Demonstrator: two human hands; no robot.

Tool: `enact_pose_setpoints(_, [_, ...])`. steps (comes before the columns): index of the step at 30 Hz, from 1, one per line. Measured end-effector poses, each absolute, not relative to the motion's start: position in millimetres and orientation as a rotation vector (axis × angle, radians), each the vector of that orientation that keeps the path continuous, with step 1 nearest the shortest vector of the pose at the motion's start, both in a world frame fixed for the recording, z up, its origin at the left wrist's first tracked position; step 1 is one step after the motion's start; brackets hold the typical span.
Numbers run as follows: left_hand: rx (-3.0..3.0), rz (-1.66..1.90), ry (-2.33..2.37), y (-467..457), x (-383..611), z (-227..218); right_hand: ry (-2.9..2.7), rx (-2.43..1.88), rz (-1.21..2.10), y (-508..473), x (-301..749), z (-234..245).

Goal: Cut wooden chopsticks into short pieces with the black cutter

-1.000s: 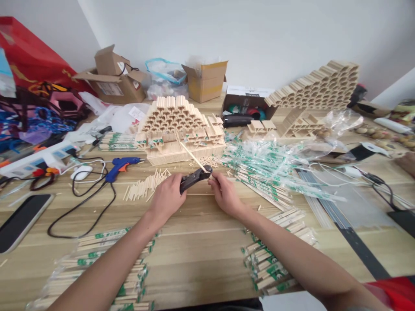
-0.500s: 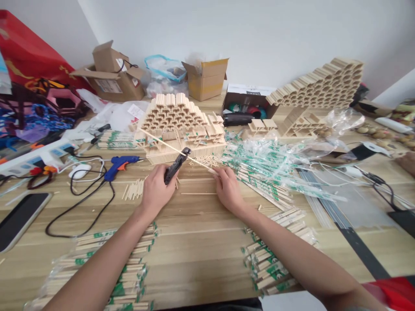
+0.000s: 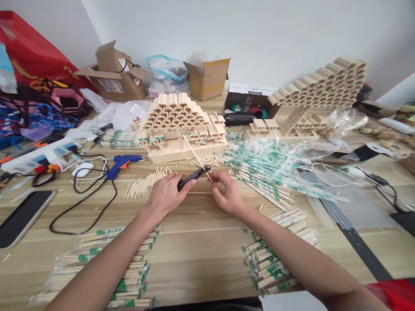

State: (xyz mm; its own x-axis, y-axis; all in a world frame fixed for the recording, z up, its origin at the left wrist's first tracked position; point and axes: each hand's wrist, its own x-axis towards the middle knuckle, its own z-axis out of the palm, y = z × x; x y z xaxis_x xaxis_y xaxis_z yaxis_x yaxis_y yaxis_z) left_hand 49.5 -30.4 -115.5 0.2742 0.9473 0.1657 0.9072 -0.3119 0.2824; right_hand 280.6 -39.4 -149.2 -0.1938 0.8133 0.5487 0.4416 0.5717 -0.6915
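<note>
My left hand (image 3: 167, 196) covers much of the black tool (image 3: 193, 176), so I can't see its lower half. Where the stick (image 3: 196, 152) meets that tool is too small to make out. The red bag (image 3: 26, 47) is cut off by the left edge, and the small things (image 3: 239, 108) in the open box (image 3: 251, 90) are too small to tell.

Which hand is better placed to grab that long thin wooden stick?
Right, probably: the right hand looks empty and sits by the lower end of the long, thin, pale wooden stick, while the left hand grips black cutters.
</note>
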Motion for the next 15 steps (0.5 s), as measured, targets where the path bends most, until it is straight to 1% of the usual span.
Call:
enact_pose_setpoints(8, [2.375, 0.316, 1.771, -34.4, 58.4, -112.0, -1.655, -1.123, 0.678, -35.5, 273.7, -153.7])
enact_pose_setpoints(15, [2.4, 0.304, 1.805, -35.4, 59.4, -114.8, -1.552, -1.196, 0.808, -34.5, 273.2, -151.4])
